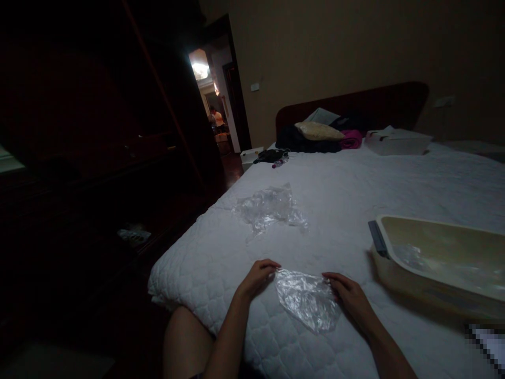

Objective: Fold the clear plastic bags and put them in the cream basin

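A clear crumpled plastic bag [305,299] lies on the white quilted bed [221,252] just in front of me. My left hand [258,276] pinches its upper left corner with closed fingers. My right hand [347,295] grips the bag's right edge, fingers curled on the plastic. A second clear plastic bag [270,208] lies loose and crumpled further up the bed, apart from both hands.
A beige plastic basin [442,260] with clear plastic inside sits on the bed at right. Pillows, dark clothes and a pink cloth [351,139] pile at the headboard, beside a white box [396,141]. A dark wardrobe stands left. A person stands in the lit doorway [215,118].
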The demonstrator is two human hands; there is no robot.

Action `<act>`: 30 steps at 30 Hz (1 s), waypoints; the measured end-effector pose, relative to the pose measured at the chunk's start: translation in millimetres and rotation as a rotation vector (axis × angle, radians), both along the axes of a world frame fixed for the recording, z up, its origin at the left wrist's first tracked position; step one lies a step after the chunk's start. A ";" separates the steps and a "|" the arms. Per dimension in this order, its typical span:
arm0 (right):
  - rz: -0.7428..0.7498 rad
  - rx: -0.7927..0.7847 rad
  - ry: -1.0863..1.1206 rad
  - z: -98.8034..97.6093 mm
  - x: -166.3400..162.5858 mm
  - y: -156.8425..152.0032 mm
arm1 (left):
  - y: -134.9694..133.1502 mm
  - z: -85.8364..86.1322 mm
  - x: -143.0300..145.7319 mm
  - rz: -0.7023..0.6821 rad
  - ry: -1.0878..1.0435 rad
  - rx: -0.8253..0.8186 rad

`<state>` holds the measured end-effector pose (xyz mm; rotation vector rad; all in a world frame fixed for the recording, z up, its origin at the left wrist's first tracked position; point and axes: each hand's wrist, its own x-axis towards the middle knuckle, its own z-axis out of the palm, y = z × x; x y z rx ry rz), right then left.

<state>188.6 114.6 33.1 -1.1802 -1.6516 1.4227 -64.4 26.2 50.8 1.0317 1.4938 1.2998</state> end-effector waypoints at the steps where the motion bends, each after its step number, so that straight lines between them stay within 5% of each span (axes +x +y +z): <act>1: 0.002 0.001 0.005 0.1 0.1 -0.1 | -1.0 0.1 -0.7 -0.004 0.003 0.005; 11: -0.025 0.098 -0.010 -3.2 -2.1 -0.6 | 0.7 -8.6 6.6 0.040 0.034 0.035; 19: -0.116 0.040 0.045 2.9 1.1 -2.0 | -8.6 10.1 -4.8 0.073 -0.098 -0.047; 23: -0.251 0.097 -0.128 8.4 16.5 -2.1 | -24.0 16.1 -7.3 0.056 -0.100 -0.198; 30: 0.030 0.060 -0.235 11.9 26.0 -6.4 | -28.5 21.9 10.8 -0.150 -0.116 -0.331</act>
